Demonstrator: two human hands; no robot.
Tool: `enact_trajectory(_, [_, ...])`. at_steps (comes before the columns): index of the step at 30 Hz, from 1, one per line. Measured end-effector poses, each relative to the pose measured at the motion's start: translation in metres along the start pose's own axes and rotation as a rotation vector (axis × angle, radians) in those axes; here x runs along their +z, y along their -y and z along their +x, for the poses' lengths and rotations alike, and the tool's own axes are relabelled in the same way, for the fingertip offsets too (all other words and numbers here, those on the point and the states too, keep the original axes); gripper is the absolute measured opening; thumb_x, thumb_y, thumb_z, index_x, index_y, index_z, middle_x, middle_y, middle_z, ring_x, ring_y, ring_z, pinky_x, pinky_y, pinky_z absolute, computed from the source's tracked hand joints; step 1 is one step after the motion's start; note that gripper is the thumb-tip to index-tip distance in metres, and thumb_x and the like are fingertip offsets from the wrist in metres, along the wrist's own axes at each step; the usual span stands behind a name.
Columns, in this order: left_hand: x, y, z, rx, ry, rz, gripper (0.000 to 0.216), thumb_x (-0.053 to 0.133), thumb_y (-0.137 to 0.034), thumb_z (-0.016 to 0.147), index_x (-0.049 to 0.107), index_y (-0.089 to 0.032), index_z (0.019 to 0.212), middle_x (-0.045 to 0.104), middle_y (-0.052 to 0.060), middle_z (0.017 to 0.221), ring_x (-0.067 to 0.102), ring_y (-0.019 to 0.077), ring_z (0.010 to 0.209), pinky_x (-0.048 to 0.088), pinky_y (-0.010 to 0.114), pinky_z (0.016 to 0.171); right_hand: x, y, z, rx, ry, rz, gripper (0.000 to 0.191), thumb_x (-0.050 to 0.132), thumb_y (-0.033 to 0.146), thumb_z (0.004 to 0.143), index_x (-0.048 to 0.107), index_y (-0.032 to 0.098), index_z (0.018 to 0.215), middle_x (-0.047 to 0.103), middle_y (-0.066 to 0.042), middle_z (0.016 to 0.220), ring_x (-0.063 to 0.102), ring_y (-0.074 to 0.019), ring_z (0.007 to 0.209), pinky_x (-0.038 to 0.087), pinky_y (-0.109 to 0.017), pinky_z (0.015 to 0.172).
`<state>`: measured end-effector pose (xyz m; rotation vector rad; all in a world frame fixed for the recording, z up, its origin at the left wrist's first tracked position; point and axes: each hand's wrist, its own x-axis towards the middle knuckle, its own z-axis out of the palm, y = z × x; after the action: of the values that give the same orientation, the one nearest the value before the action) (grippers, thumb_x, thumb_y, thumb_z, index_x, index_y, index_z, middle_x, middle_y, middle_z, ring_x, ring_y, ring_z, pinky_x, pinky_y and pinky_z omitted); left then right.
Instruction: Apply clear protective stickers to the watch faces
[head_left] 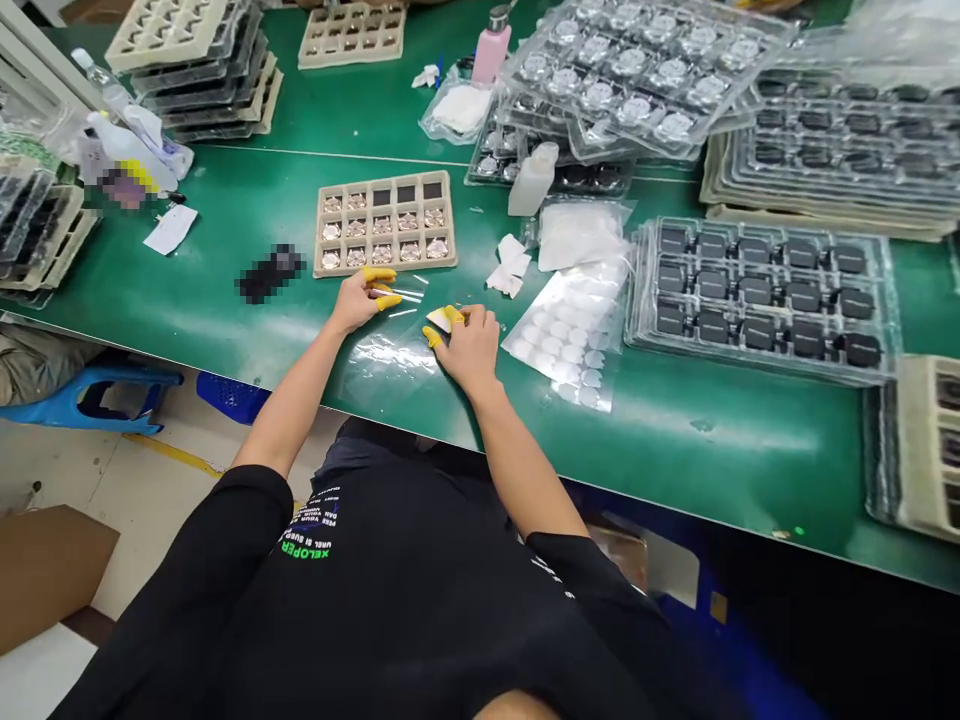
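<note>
My left hand (361,297), with yellow finger cots, pinches a thin clear film strip (405,293) just in front of a beige tray (385,222) that holds round metal parts. My right hand (469,343), also in yellow cots, rests curled on the green table (247,210) and grips a small white piece (439,318). A clear plastic sheet (386,362) lies between and under the hands. A sheet of round white stickers (574,330) lies just right of my right hand.
Clear blister trays of black parts (757,295) sit at the right, more stacked trays (645,70) behind. A white bottle (531,180), pink bottle (491,45), white wipes (510,267) and beige tray stacks (195,60) stand further back. A blue stool (97,395) is below left.
</note>
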<state>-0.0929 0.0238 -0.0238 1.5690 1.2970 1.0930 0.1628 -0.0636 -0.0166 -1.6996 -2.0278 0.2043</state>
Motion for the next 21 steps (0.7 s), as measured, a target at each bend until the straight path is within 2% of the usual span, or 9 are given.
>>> enact_trajectory(2, [0.0,0.001,0.0,0.01,0.014,0.045,0.061,0.09,-0.037,0.067,0.074,-0.014,0.121,0.077,0.013,0.122,0.076,0.0214,0.096,0.065,0.038,0.09,-0.002,0.0,-0.01,0.005,0.074,-0.017,0.032,0.059,0.038,0.099,0.075,0.01,0.103,0.064,-0.019,0.111,0.052,-0.0301,0.104,0.043,-0.045,0.09])
enact_trajectory(5, [0.0,0.001,-0.002,0.033,0.023,0.109,0.055,0.088,-0.036,0.07,0.076,-0.017,0.12,0.077,0.01,0.12,0.076,0.0204,0.093,0.065,0.036,0.088,-0.003,-0.002,-0.011,0.016,0.077,0.01,0.027,0.057,0.031,0.098,0.076,0.012,0.096,0.065,-0.016,0.102,0.052,-0.0272,0.097,0.043,-0.042,0.088])
enact_trajectory(8, [-0.001,0.001,-0.003,0.059,0.029,0.144,0.049,0.085,-0.034,0.075,0.076,-0.018,0.12,0.077,0.01,0.118,0.075,0.0195,0.092,0.064,0.035,0.087,-0.007,-0.003,-0.009,0.024,0.031,0.043,0.032,0.05,0.029,0.101,0.077,0.012,0.107,0.065,-0.016,0.106,0.053,-0.0258,0.098,0.043,-0.042,0.088])
enact_trajectory(10, [-0.002,0.0,-0.004,0.071,0.027,0.151,0.046,0.081,-0.032,0.079,0.074,-0.017,0.122,0.077,0.011,0.118,0.075,0.0188,0.092,0.065,0.034,0.086,-0.011,-0.003,-0.011,0.073,-0.046,0.054,0.04,0.042,0.026,0.103,0.074,0.011,0.12,0.063,-0.018,0.115,0.053,-0.0268,0.104,0.044,-0.044,0.093])
enact_trajectory(13, [-0.002,-0.004,-0.006,0.086,0.036,0.157,0.041,0.076,-0.028,0.082,0.074,-0.017,0.122,0.076,0.011,0.118,0.075,0.0177,0.092,0.065,0.033,0.086,-0.021,-0.004,-0.02,0.263,-0.161,0.009,0.046,0.038,0.028,0.104,0.071,0.012,0.132,0.055,-0.023,0.137,0.049,-0.033,0.122,0.041,-0.053,0.102])
enact_trajectory(15, [-0.002,-0.008,-0.008,0.103,0.053,0.161,0.038,0.075,-0.025,0.082,0.075,-0.017,0.12,0.076,0.011,0.118,0.075,0.0174,0.092,0.065,0.033,0.086,-0.027,-0.005,-0.027,0.375,-0.111,-0.05,0.048,0.042,0.036,0.104,0.07,0.013,0.136,0.049,-0.024,0.149,0.041,-0.039,0.133,0.037,-0.061,0.106])
enact_trajectory(18, [-0.002,-0.015,-0.011,0.14,0.082,0.166,0.036,0.077,-0.024,0.081,0.077,-0.019,0.117,0.075,0.009,0.116,0.074,0.0176,0.093,0.064,0.034,0.088,-0.034,-0.005,-0.037,0.425,0.028,-0.12,0.06,0.047,0.045,0.102,0.058,0.015,0.152,0.037,-0.025,0.162,0.027,-0.0437,0.145,0.033,-0.069,0.11])
enact_trajectory(21, [-0.003,-0.019,-0.013,0.178,0.103,0.169,0.037,0.079,-0.027,0.08,0.077,-0.021,0.116,0.073,0.009,0.123,0.073,0.0199,0.104,0.064,0.035,0.09,-0.037,-0.004,-0.044,0.441,0.024,-0.158,0.068,0.048,0.048,0.101,0.047,0.02,0.162,0.02,-0.023,0.173,0.014,-0.0456,0.154,0.028,-0.073,0.114])
